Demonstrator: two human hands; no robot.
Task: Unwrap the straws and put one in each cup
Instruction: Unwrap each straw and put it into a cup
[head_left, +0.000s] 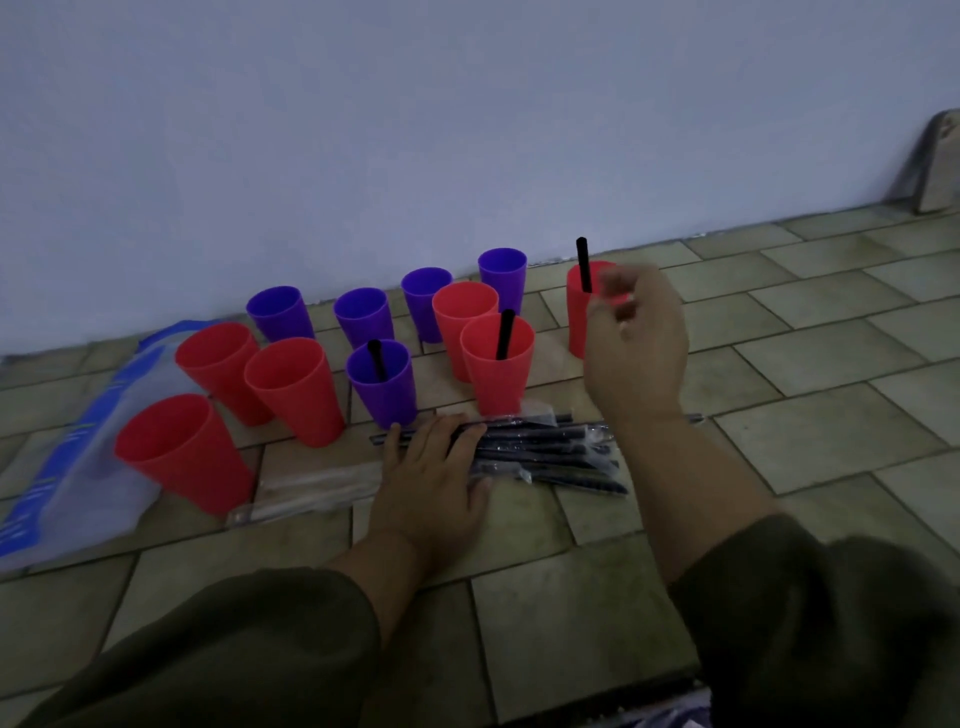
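My left hand (431, 478) lies flat on the wrapped straws (545, 447) on the floor (831, 426). My right hand (636, 343) hangs loosely curled, gripping nothing, beside the straw (584, 262) standing in the rightmost red cup (577, 322); open tiles stretch to its right.

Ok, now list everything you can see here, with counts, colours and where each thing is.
Red cups: six, red, upright on the tiled floor.
Purple cups: five, purple, mostly in the back row.
Straws in cups: three, black, in one purple and two red cups.
Wrapped straws: a pile, count unclear, black in clear wrap, in front of the cups.
Clear wrappers: count unclear, left of the pile.
Plastic bag: one, clear and blue, far left.
Left hand: flat on the pile.
Right hand: blurred, raised beside the rightmost red cup.
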